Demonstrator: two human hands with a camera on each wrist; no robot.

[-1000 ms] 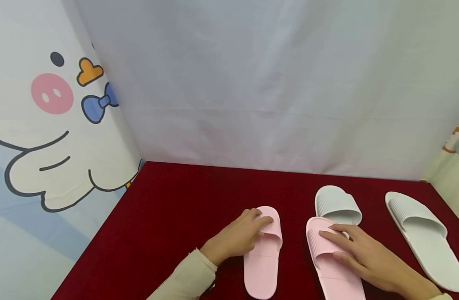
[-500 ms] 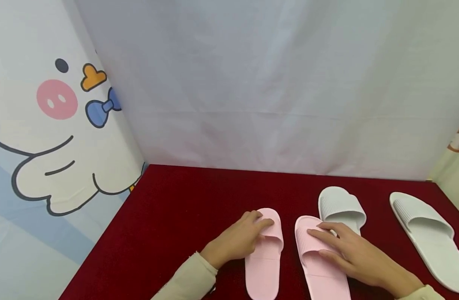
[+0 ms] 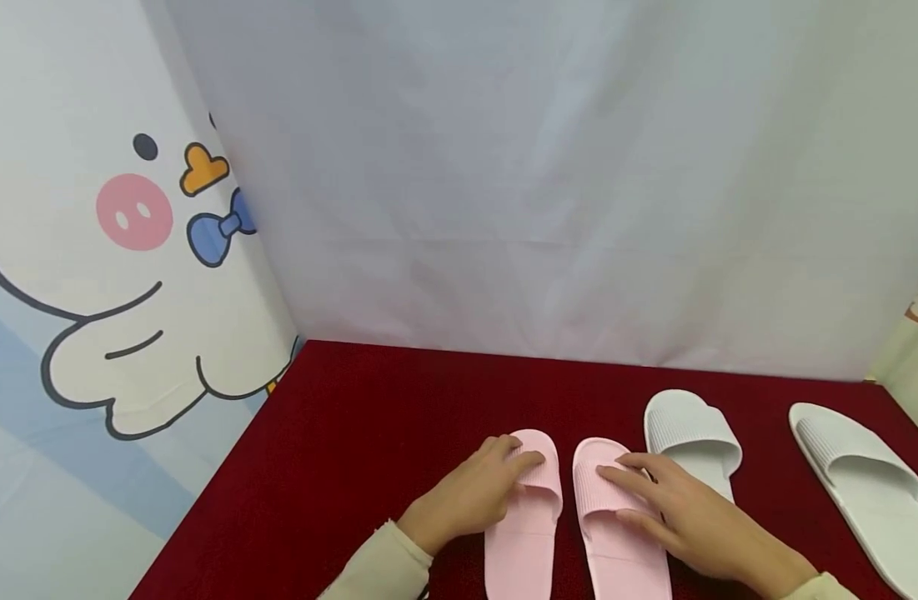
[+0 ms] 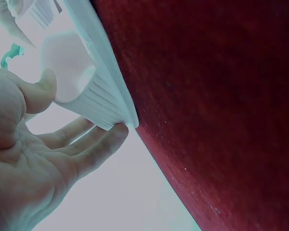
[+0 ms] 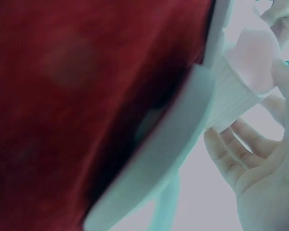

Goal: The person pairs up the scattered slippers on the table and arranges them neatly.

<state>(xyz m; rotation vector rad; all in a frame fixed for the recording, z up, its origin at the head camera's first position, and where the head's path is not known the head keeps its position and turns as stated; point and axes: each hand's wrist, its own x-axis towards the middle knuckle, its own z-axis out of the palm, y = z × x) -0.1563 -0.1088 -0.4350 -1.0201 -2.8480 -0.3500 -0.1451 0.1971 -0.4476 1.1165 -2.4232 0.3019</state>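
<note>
Two pink slippers lie flat on a dark red cloth (image 3: pixel 391 433), side by side, with a narrow strip of the cloth between them, and their toes are pointing away from the person. On the left pink slipper (image 3: pixel 520 554) rests the left hand (image 3: pixel 469 492), which comes from the left side; its fingers are released and only gently bent, and they touch the ribbed strap, while the thumb is near the opening. The right hand (image 3: pixel 687 517) lies in a similar manner on the right pink slipper (image 3: pixel 629 567), from its right side: the fingers are loose, rather straight, and they touch the strap without closing round it. The toe of this slipper leans slightly to the left. Just beside it, on the right, is a white slipper (image 3: pixel 691 425), partly hidden behind the right hand; whether the two slippers touch, I cannot tell. A second white slipper (image 3: pixel 875 492) lies well apart, near the right edge of the cloth, turned at a slant. Both wrists are in cream sleeves (image 3: pixel 383 571). Behind stands a pale curtain (image 3: pixel 504 167), and on the left a panel shows a cartoon bird (image 3: pixel 136 212).
</note>
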